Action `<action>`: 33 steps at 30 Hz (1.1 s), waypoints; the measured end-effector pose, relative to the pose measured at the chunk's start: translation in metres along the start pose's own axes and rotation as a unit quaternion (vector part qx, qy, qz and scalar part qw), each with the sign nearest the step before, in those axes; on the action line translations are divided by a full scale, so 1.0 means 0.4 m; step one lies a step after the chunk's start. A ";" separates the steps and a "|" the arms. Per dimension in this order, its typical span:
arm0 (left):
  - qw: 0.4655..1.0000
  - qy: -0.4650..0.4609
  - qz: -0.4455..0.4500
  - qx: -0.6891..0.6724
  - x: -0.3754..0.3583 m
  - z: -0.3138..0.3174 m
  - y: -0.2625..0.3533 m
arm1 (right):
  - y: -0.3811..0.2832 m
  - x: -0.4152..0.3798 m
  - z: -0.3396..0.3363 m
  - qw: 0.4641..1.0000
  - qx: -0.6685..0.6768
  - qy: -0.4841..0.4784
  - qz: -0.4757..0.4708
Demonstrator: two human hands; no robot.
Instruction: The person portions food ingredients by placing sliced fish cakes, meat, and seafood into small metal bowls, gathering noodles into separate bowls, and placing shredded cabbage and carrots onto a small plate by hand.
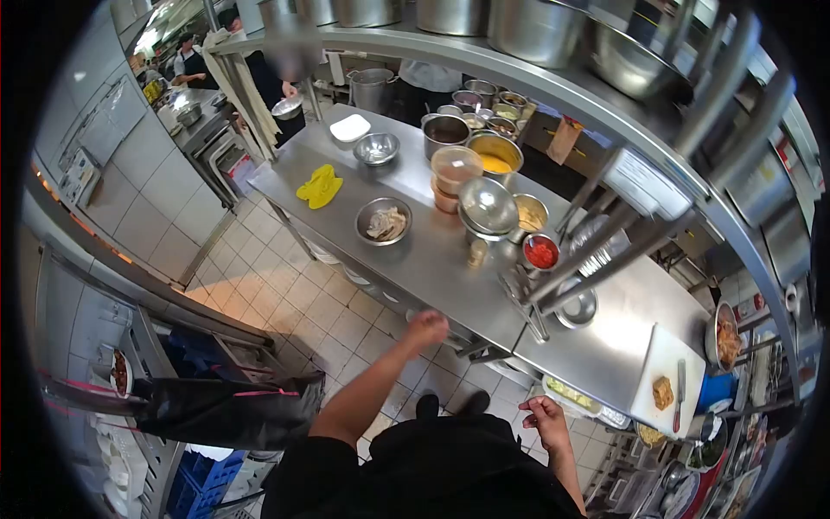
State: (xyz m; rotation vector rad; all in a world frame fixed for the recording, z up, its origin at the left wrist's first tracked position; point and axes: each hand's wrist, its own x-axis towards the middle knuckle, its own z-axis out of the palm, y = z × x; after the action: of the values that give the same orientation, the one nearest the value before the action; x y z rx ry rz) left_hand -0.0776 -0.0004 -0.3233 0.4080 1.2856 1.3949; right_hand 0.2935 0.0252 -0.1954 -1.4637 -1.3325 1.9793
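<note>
While a person in black stands over the tiled floor, a long, brushed stainless-steel surface runs across the middle of the view, with a curved metal shelf above it carrying large steel pots. Toward the right end of the surface lies a white rectangular cutting board, bearing a long knife and, beside it, a golden-brown piece of food. Near the front edge, left of the middle, sits a round stainless-steel bowl containing pale, irregular pieces of food; behind it and well apart stands a shiny steel mixing bowl. A bright yellow, crumpled cloth-like item lies to its left. Farther right, a small round steel container holds red chopped food.

The left hand hangs just in front of the surface's edge, narrow, with its fingers curled into a loose fist; whether something small is inside, I cannot tell. The right hand, near a tray of green food below the edge, is also narrow, fingers bent toward the thumb; its grip is likewise unclear.
</note>
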 end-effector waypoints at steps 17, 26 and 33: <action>0.924 0.377 -0.008 -0.055 -0.280 -0.564 0.113 | -0.408 0.725 0.623 0.905 -0.275 -0.280 -0.164; 0.932 0.342 0.083 -0.089 -0.084 -0.828 0.487 | -0.690 1.472 1.063 0.904 -0.322 0.123 -0.254; 0.944 0.306 0.122 -0.016 0.413 -1.116 0.825 | -0.736 1.580 1.143 0.961 -0.261 0.094 -0.016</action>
State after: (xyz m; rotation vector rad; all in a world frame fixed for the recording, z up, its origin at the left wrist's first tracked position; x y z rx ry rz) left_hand -0.6537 0.0177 -0.2653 0.1058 1.7509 1.8374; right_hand -0.4401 0.4099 -0.2909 -1.7821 -1.8621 1.4788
